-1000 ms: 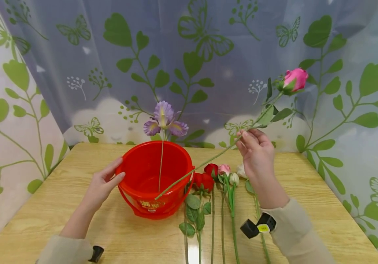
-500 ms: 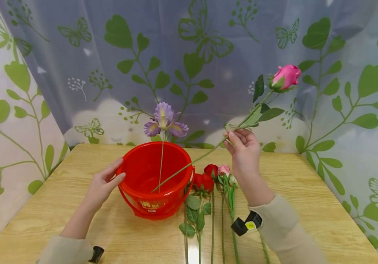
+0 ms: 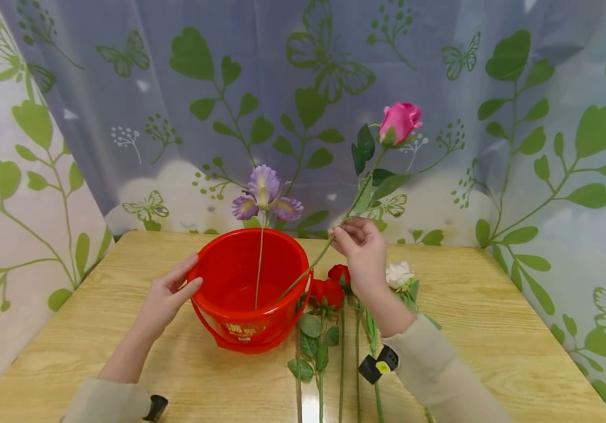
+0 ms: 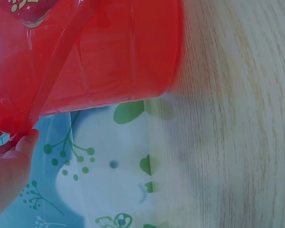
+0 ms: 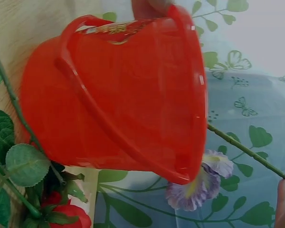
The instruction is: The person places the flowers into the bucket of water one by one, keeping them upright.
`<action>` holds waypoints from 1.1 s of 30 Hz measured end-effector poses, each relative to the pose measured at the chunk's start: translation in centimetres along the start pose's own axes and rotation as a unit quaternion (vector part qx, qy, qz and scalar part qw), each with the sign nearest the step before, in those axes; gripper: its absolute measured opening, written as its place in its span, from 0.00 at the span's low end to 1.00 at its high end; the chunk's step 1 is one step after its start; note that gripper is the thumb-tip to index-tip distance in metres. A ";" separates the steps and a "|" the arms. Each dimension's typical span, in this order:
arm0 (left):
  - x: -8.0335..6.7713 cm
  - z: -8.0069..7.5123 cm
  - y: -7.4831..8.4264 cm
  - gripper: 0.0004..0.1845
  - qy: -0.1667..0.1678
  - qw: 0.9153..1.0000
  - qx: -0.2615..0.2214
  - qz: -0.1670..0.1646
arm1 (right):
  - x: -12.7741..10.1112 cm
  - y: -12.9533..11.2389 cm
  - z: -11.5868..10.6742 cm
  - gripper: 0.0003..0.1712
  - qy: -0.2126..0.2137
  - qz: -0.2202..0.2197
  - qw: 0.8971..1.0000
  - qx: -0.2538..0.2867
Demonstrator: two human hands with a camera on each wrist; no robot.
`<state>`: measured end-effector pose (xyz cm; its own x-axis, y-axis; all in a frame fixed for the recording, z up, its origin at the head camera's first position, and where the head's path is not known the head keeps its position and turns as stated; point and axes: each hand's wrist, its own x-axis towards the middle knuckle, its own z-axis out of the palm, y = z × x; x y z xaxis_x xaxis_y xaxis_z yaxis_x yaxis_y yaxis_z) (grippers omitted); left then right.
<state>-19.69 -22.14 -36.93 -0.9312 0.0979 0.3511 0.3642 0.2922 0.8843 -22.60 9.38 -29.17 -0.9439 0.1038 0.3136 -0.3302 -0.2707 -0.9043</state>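
A red plastic bucket stands on the wooden table; it fills the left wrist view and the right wrist view. A purple flower stands upright in it. My left hand rests with straight fingers against the bucket's left rim. My right hand pinches the stem of a pink rose, whose lower end dips inside the bucket while the bloom leans up to the right.
Red roses, a white rose and other stems lie on the table right of the bucket, under my right forearm. A leaf-and-butterfly curtain hangs behind and at both sides.
My right hand has moved left with the pink rose, bringing it more upright and its stem end into the bucket. The white rose has come into view. My left hand stays.
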 end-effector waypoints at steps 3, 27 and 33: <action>0.0 0.1 0.1 0.28 0.001 1.000 -0.008 0.000 | 0.1 0.7 0.2 0.07 -0.014 -0.005 1.000 -0.020; -0.1 0.2 0.3 0.27 0.003 1.000 -0.010 -0.004 | 1.1 3.7 2.2 0.11 -0.055 0.022 0.993 -0.098; 0.0 0.2 0.4 0.28 0.005 1.000 -0.004 -0.006 | 1.8 4.2 2.4 0.13 -0.041 0.025 0.993 -0.105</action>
<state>-19.53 -21.88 -36.69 -0.9351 0.0849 0.3442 0.3537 0.2864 0.8904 -25.69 6.17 -31.73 -0.9597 0.0141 0.2807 -0.2810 -0.0680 -0.9573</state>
